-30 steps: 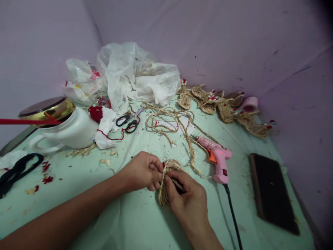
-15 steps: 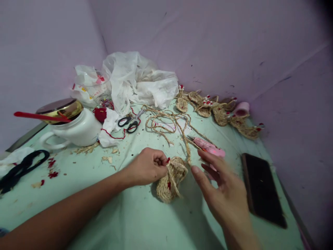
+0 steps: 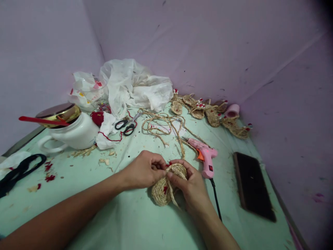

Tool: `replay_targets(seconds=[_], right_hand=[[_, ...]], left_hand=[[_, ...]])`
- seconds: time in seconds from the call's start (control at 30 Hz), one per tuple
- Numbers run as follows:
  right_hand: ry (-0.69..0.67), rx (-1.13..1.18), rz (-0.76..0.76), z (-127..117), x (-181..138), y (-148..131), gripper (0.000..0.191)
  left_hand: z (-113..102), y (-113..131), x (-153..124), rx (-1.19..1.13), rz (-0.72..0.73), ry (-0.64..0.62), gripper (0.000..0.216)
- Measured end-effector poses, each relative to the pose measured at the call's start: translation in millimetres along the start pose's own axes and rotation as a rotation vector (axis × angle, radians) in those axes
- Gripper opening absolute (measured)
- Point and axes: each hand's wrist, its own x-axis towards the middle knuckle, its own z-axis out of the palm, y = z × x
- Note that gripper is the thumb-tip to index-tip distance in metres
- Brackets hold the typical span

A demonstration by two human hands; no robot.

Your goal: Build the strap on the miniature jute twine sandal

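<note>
A small slipper of coiled braided rope (image 3: 161,192) with a red mark stands low over the green cloth, its loose rope end trailing at the bottom. My left hand (image 3: 142,172) is closed in a pinch at its upper left edge, beside a bit of red yarn. My right hand (image 3: 191,184) grips the upper right side between thumb and fingers. Just beyond lies a length of braided rope (image 3: 179,135). To the right of my hands rests a pink glue gun (image 3: 205,154) with an orange trigger and black cord.
Scissors (image 3: 128,125), a red yarn ball (image 3: 97,118) and a white mug (image 3: 75,133) sit left. White plastic bags (image 3: 135,86) and several rope slippers (image 3: 213,116) line the wall. A phone (image 3: 253,185) lies right, black cord (image 3: 23,173) far left.
My right hand has moved left from open air beside the slipper and closed on its right side, uncovering the glue gun. My left hand keeps its pinch.
</note>
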Motion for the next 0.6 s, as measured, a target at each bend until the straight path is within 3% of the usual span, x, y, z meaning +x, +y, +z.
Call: replay_targets(seconds=[0.1, 0.17, 0.23, 0.33, 0.37, 0.47, 0.6], right_hand=[[0.008, 0.048, -0.001, -1.2, -0.5, 1.1, 0.03], [0.025, 0.063, -0.001, -2.2, -0.3, 2.3, 0.029], [0.055, 0.079, 0.005, -3.4, 0.3, 4.0, 0.029], [0.087, 0.093, 0.027, -5.1, 1.6, 5.6, 0.03], [0.096, 0.086, 0.032, -5.6, 2.0, 5.8, 0.031], [0.108, 0.052, 0.037, -6.3, 3.3, 5.5, 0.031], [0.08, 0.051, 0.034, -6.5, 4.8, 5.9, 0.032]], left_hand=[[-15.1, 8.4, -2.2, -0.024, -0.028, -0.14, 0.022], [-31.5, 13.8, -3.4, 0.03, -0.037, -0.144, 0.03], [-49.5, 15.9, -3.7, 0.194, 0.005, 0.068, 0.029], [-72.9, 10.6, -0.8, 0.687, 0.071, 0.695, 0.021], [-78.8, 7.1, 1.0, 0.843, 0.049, 0.819, 0.022], [-90.8, -4.2, 8.0, 1.127, -0.055, 0.896, 0.028], [-96.3, -12.3, 16.9, 1.247, -0.181, 0.824, 0.032]])
